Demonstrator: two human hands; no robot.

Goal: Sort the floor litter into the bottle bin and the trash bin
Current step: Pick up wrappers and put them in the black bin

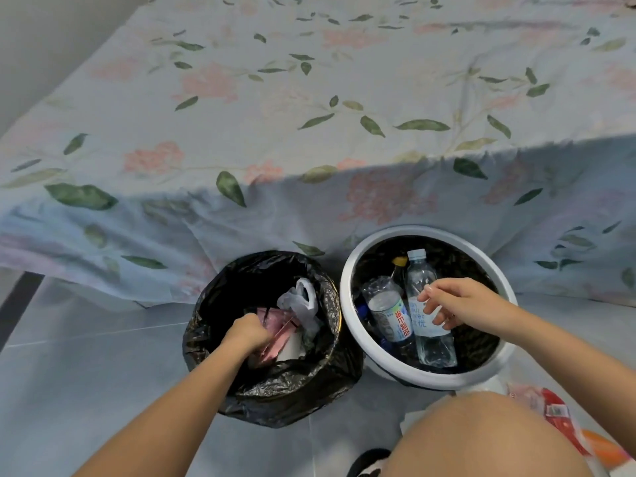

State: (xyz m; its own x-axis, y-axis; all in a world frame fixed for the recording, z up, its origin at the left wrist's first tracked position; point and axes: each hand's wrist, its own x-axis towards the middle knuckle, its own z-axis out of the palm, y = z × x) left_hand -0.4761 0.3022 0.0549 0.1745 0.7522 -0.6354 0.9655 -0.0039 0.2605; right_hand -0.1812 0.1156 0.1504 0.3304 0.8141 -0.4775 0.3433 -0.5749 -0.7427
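Note:
The trash bin point(275, 404), lined with a black bag, stands on the floor on the left. My left hand point(248, 333) reaches down into it and grips a pink wrapper point(275, 333). A crumpled white plastic bag point(303, 301) also lies inside. The white-rimmed bottle bin point(347, 280) stands to its right and holds several clear plastic bottles point(430, 332). My right hand point(454, 304) hovers over the bottles with loosely spread fingers and holds nothing.
A bed with a floral sheet point(309, 132) hangs down right behind both bins. Red and white wrapper litter point(557, 414) lies on the grey tile floor at the lower right, beside my bare knee point(481, 438).

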